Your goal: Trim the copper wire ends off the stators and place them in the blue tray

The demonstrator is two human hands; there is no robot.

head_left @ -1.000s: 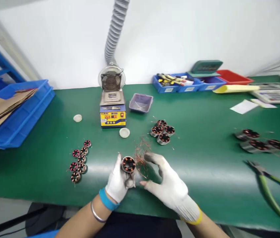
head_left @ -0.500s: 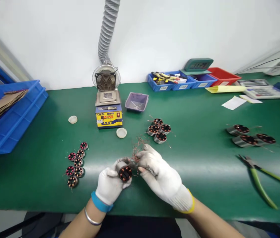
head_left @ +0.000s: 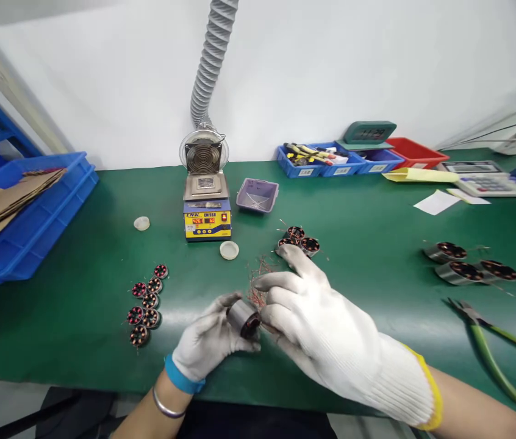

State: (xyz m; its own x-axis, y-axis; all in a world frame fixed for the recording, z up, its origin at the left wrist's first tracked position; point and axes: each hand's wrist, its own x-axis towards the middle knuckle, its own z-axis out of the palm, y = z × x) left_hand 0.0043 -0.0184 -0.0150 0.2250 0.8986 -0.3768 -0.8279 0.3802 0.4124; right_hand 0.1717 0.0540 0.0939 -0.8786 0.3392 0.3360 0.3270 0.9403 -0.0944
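My left hand (head_left: 205, 341), in a white glove with a blue cuff, is closed around a motor stator (head_left: 242, 316). Its bare steel side shows, with dark windings at the end facing right. My right hand (head_left: 331, 326), gloved with a yellow cuff, is at that end. Thumb and index finger come together in a pinch there, the outer fingers spread; whatever lies between the tips is hidden. A heap of copper wire scraps (head_left: 258, 286) lies just behind both hands. Several similar stators (head_left: 309, 245) stand beyond my right hand, partly covered by it.
Small stators (head_left: 150, 300) are grouped at left; larger ones (head_left: 459, 272) stand at right near green-handled pliers (head_left: 477, 329). A yellow-blue solder pot (head_left: 207, 219), purple tray (head_left: 258, 196) and white lid (head_left: 229, 250) are ahead. A blue crate (head_left: 43, 219) is far left.
The stator has turned, so its steel side shows more and its wound end less. My right hand has rolled over, its back now facing up, with outer fingers spread. The view shifted slightly.
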